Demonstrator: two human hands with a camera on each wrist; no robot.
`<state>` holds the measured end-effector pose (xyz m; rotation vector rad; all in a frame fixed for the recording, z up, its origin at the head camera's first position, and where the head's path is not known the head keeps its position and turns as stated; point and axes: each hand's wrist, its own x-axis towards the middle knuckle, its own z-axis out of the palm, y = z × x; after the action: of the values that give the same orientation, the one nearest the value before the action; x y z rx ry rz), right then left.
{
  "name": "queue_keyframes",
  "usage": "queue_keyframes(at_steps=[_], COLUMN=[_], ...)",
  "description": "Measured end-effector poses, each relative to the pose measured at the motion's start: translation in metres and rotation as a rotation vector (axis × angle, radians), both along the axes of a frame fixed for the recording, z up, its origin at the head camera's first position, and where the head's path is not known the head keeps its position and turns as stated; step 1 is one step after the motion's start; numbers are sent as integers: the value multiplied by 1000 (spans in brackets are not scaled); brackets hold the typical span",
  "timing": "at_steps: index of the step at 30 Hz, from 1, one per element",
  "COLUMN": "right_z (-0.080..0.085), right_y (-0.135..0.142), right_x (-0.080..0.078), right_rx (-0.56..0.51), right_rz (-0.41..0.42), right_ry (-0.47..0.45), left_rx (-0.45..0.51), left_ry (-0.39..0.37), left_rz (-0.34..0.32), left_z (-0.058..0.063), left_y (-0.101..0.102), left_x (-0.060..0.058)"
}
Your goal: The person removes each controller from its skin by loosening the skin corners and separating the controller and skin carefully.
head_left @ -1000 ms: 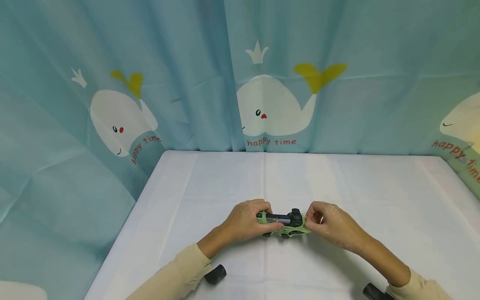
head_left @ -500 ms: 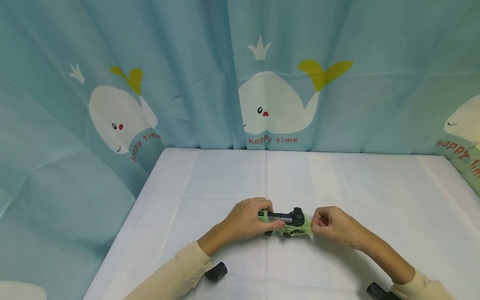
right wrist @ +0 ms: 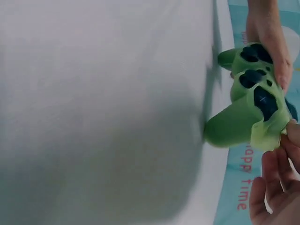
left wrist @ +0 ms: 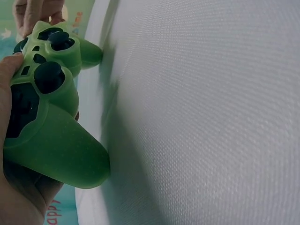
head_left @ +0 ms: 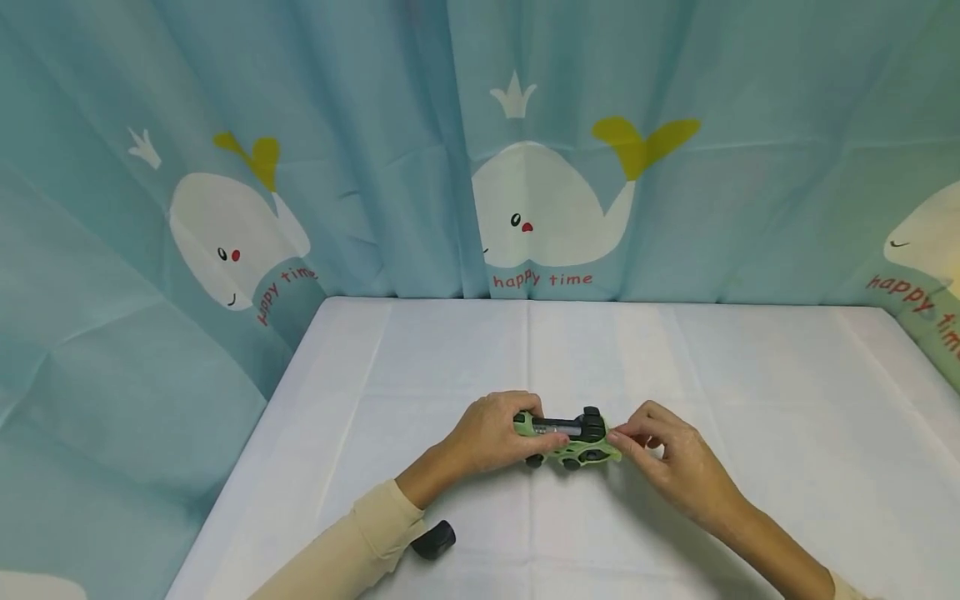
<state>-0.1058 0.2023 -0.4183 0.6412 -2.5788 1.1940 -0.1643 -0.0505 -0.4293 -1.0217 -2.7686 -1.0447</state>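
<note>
A black game controller (head_left: 558,428) wears a light green silicone cover (left wrist: 70,145), with its buttons and thumbsticks (left wrist: 49,77) showing through cut-outs. My left hand (head_left: 491,437) grips the controller's left end, thumb along the near side and fingers behind. At the other end, my right hand (head_left: 678,462) pinches the edge of the cover between thumb and forefinger. In the right wrist view, the cover's flap (right wrist: 266,136) stands loose and folded by the pinching fingertips, beside the direction pad (right wrist: 266,103). The grips hang close over the tablecloth.
A white cloth covers the table (head_left: 420,350). Behind and to the left hangs a blue curtain (head_left: 375,208) with whale prints. Under my left cuff sits a black cylindrical piece (head_left: 435,540).
The right hand's fingers have shifted along the cover's right end, from a curled fist-like hold to a thumb-and-forefinger pinch nearer the top edge. The left hand keeps its grip.
</note>
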Motion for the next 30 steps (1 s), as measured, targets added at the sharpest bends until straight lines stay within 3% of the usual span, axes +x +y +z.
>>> queue_keyframes(at_steps=[5, 10, 17, 19, 21, 25, 27, 30], right_z=[-2, -4, -8, -8, -7, -3, 0, 5], right_y=[0, -1, -2, -2, -2, 0, 1, -1], right_x=[3, 5, 2, 1, 2, 3, 2, 2], right_rx=[-24, 119, 256, 268, 234, 43, -42, -71], right_rz=[56, 57, -62, -92, -95, -63, -64, -95], right_ry=[-84, -169, -34, -32, -91, -252, -279, -279], left_rx=[-18, -20, 14, 15, 13, 19, 21, 15], left_ry=[42, 72, -38, -55, -49, -9, -2, -6], left_rz=[2, -2, 19, 22, 13, 1, 4, 10], left_z=[0, 0, 3, 3, 3, 1, 0, -1], left_y=[-2, -2, -1, -2, -3, -2, -2, -2], left_x=[2, 4, 1, -1, -1, 0, 0, 2])
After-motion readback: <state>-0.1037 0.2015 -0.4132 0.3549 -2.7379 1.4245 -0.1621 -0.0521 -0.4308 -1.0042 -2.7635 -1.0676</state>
